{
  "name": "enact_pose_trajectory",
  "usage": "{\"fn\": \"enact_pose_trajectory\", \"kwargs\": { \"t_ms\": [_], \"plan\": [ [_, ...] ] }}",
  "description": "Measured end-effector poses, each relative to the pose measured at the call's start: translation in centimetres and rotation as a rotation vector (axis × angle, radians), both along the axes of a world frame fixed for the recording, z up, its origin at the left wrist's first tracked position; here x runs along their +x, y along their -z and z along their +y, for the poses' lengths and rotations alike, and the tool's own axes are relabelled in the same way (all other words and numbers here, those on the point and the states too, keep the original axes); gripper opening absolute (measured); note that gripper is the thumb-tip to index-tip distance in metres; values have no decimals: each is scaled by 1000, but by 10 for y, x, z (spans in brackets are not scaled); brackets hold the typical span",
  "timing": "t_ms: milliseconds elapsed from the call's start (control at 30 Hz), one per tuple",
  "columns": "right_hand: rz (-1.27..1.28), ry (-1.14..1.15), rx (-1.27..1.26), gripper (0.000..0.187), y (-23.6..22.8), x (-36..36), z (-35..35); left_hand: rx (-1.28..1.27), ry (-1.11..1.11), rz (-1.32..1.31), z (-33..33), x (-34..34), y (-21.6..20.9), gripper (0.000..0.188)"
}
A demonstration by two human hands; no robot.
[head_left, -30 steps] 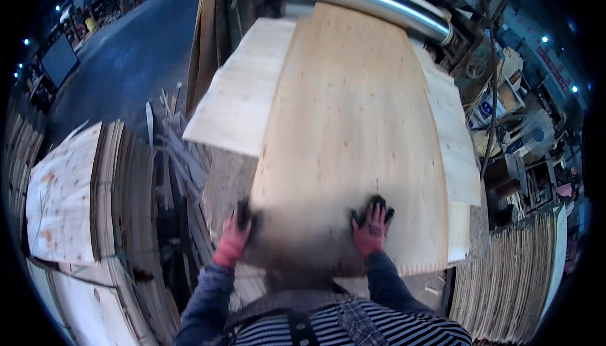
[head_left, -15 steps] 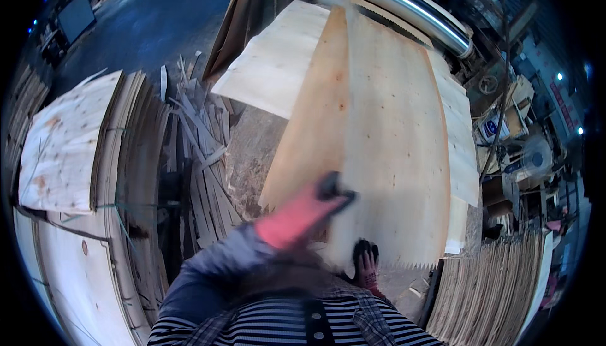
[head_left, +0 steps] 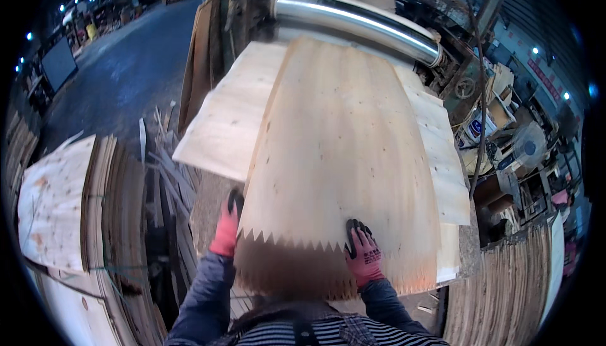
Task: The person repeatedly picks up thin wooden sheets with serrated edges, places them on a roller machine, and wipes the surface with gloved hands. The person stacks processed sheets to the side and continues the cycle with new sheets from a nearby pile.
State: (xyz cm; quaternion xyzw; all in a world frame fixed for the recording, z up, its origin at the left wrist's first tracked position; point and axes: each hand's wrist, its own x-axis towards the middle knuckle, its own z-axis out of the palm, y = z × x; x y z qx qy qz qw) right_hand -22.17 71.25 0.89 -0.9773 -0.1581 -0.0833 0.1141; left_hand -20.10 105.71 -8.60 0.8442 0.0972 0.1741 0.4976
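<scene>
A broad, pale wood veneer sheet (head_left: pixel 334 144) with a jagged near edge lies over other sheets in front of me. My left hand (head_left: pixel 226 226), in a pink glove with black fingertips, is closed at the sheet's left edge near its front corner; part of its grip is hidden. My right hand (head_left: pixel 363 251), gloved alike, rests with fingers spread on the sheet by the jagged edge. Below that edge a darker, toothed veneer layer (head_left: pixel 290 270) shows. Whiter veneer (head_left: pixel 233 119) sticks out at the left and right from underneath.
Beyond the sheets runs a shiny metal roller (head_left: pixel 360 21). Stacked veneer (head_left: pixel 57 201) stands on the left, with scrap strips (head_left: pixel 173 178) beside it. Another upright stack (head_left: pixel 505 289) is at the lower right. A fan (head_left: pixel 527 147) stands behind it.
The tilted upper sheet has come down flat, covering the orange-toned one. My left hand has moved left and down to the sheet's edge. My right hand shows higher on the veneer.
</scene>
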Motion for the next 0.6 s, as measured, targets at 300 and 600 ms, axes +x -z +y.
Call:
{"fn": "enact_pose_trajectory", "kwargs": {
  "t_ms": [300, 600],
  "plan": [
    [-203, 25, 22, 53, 45, 199, 3, -164, 78, 244, 17, 13, 41, 45],
    [-93, 61, 0, 62, 45, 141, 0, -913, 405, 261, -8, -17, -92, 57]
  ]
}}
